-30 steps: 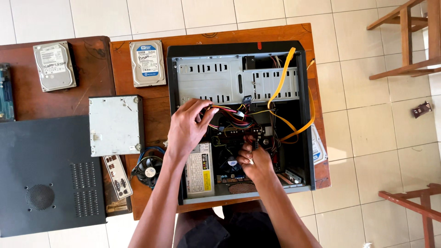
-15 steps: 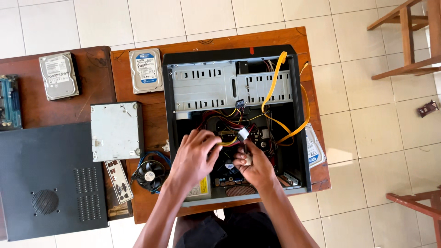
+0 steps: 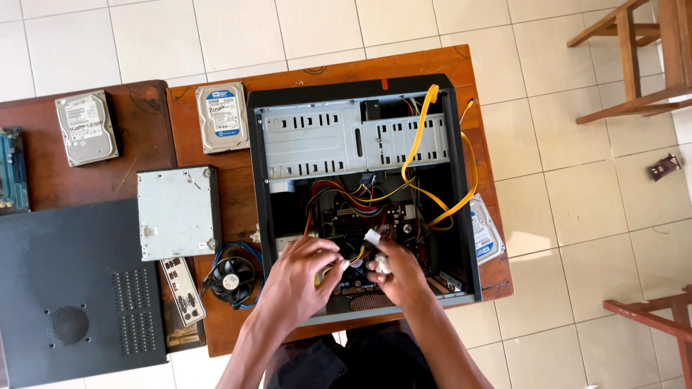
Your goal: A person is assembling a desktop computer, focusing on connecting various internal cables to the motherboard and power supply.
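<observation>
Over the open black computer case [image 3: 461, 180], my left hand [image 3: 299, 277] pinches thin, floppy coloured wires [image 3: 333, 269]. My right hand [image 3: 396, 274] clamps their small white plastic connector [image 3: 373, 238]; I judge it light and rigid, best gripped by its body.

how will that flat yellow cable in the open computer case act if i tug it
The yellow cable is probably floppy: it is a thin ribbon that arcs and loops over the metal drive bay. It likely weighs little. Its ends run into the computer case, so a tug may pull tight or snag on the other wires.
</observation>
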